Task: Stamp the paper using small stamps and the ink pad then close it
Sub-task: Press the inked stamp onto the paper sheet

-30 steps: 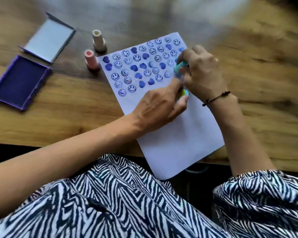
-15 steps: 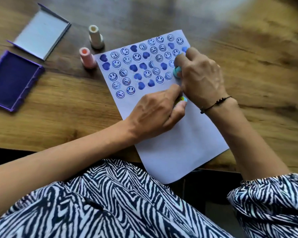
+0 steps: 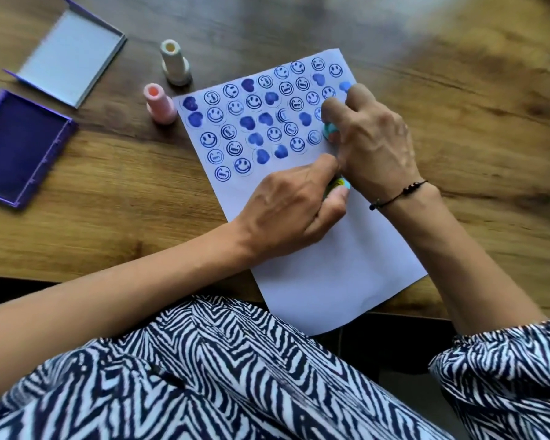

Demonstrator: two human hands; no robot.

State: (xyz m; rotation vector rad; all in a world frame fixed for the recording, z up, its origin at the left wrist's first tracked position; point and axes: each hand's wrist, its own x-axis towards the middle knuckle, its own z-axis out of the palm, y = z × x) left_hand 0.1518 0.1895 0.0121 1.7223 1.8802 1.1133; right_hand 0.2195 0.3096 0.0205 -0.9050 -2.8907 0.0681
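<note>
A white sheet of paper (image 3: pixel 324 274) lies tilted on the wooden table, its upper half covered with several blue smiley and heart prints. My right hand (image 3: pixel 375 144) is closed around a small teal stamp (image 3: pixel 328 131), pressed down on the paper at the right end of the prints. My left hand (image 3: pixel 292 208) pinches a second small stamp (image 3: pixel 340 184) with a yellow smiley top, just below my right hand, on the paper. The purple ink pad (image 3: pixel 19 147) sits open at the far left, its lid (image 3: pixel 73 55) lying flat behind it.
A pink stamp (image 3: pixel 159 104) and a white stamp (image 3: pixel 175 63) stand upright just left of the paper's top corner. The paper's lower edge hangs over the table's near edge (image 3: pixel 108 277). My zebra-patterned clothing fills the bottom of the view.
My right hand has lowered the teal stamp onto the paper. My left hand has stayed in place on the smiley-top stamp. The view has shifted slightly.
</note>
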